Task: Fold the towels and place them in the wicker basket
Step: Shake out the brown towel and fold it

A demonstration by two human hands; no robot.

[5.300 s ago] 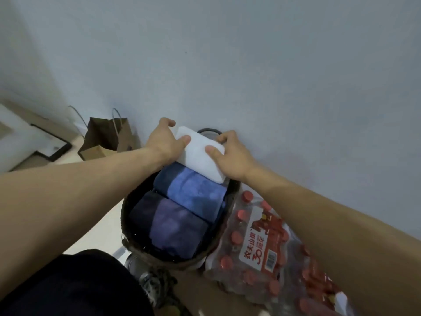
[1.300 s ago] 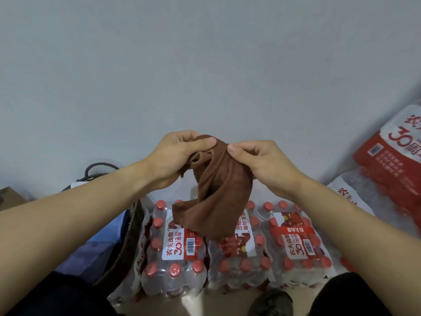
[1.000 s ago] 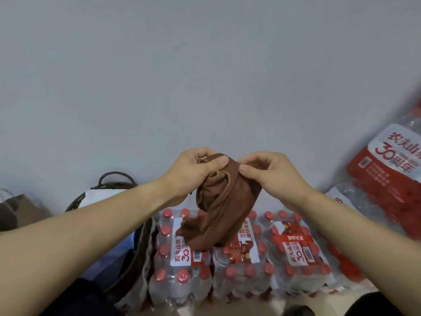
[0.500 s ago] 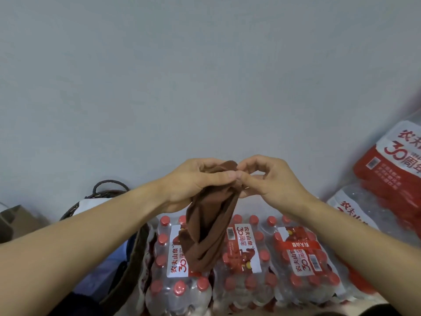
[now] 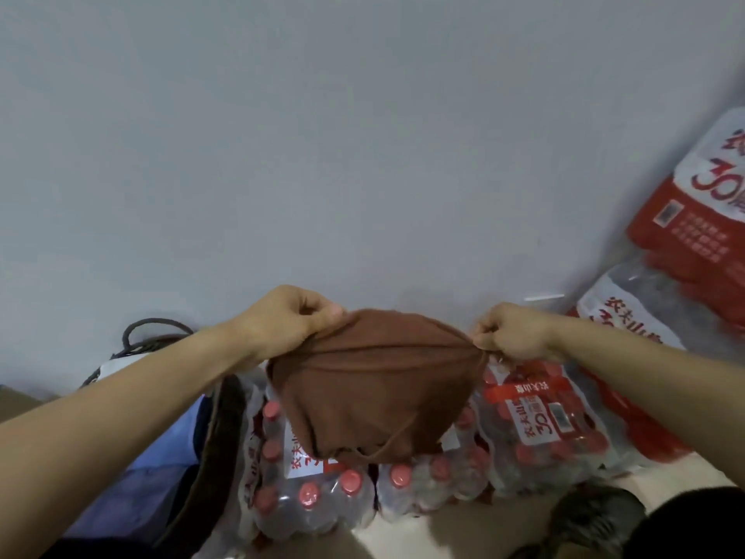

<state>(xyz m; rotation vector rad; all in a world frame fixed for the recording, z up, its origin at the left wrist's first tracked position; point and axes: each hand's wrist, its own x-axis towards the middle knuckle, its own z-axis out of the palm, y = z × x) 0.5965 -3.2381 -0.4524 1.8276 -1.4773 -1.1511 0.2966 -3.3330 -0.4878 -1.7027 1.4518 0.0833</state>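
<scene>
A brown towel (image 5: 375, 389) hangs stretched in the air between my two hands, its top edge pulled taut and its lower part sagging in folds. My left hand (image 5: 290, 320) pinches the towel's left top corner. My right hand (image 5: 512, 332) pinches the right top corner. The dark wicker basket (image 5: 219, 429) stands low at the left, mostly hidden behind my left forearm. Inside it a blue folded towel (image 5: 169, 449) and a white one (image 5: 117, 363) show in part.
Shrink-wrapped packs of red-capped water bottles (image 5: 536, 429) lie on the floor under the towel. More packs (image 5: 693, 219) are stacked at the right against the grey wall. A shoe (image 5: 592, 518) is at the bottom right.
My hands have moved apart, spreading the bunched brown towel wide between them. Several seconds ago both hands were setting a white towel into the basket.
</scene>
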